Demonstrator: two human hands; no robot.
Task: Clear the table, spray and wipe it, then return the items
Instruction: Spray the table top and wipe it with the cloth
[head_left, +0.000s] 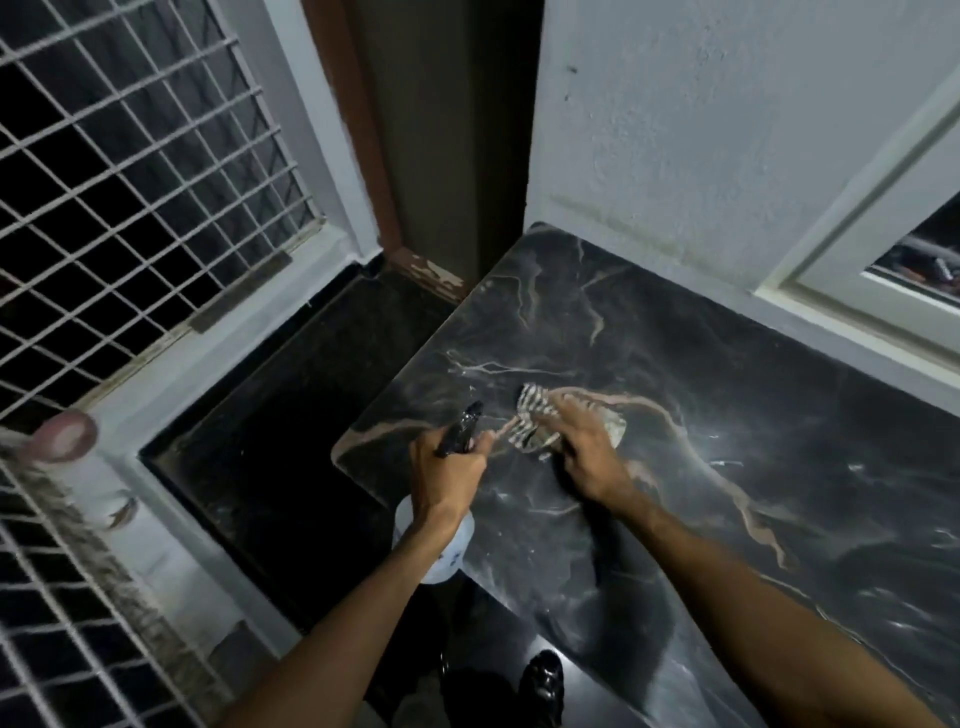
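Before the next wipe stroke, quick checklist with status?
1. Table top free of items where it shows: ok.
2. Striped cloth under the right hand, pressed flat on the marble: ok.
3. Spray bottle gripped by the left hand at the trigger, nozzle pointing over the table: ok.
4. Surface wetted ahead of the cloth: cannot tell, the light is dim and the frame is blurred.
5. Bottle body over the table: not ok, it hangs past the table's near left edge.
6. Removed items stored within reach: cannot tell, none in view.
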